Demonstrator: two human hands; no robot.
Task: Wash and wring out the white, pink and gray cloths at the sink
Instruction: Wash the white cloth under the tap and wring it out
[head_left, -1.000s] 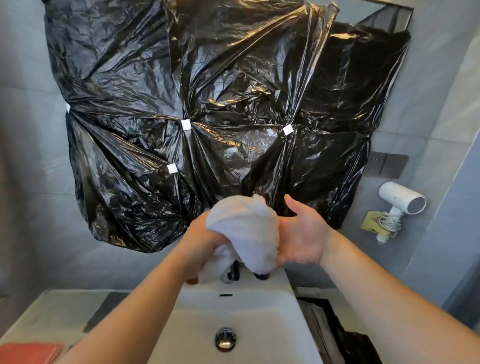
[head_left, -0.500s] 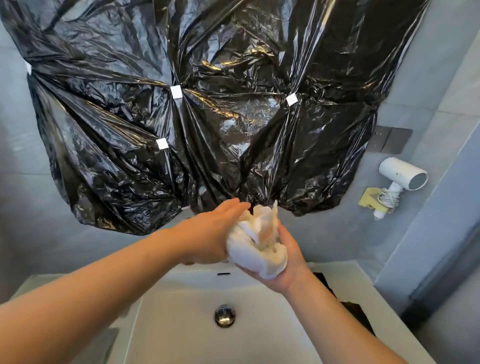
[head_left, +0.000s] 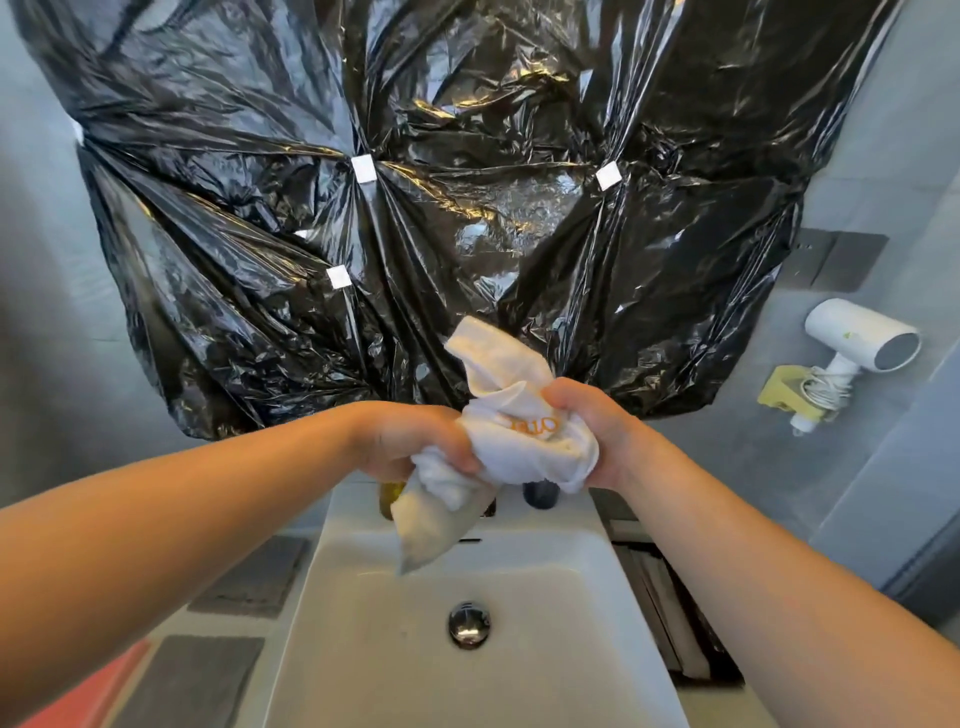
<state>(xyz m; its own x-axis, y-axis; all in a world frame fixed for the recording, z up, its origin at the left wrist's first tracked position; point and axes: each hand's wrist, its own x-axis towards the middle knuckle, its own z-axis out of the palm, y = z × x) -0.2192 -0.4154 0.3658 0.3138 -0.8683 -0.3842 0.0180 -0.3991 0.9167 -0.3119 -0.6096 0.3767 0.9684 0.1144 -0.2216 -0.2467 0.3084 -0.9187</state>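
White cloth (head_left: 524, 454) is soft, probably wet and heavy; left hand (head_left: 410, 441) and right hand (head_left: 595, 428) both grip its bunched middle tightly.

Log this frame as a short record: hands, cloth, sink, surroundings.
left hand: grips the lower part of the white cloth
right hand: grips the upper bunch
cloth state: bunched and twisted between both hands, one end hanging over the sink
sink: white basin, metal drain plug
wall: black plastic sheet taped up; white hair dryer at right
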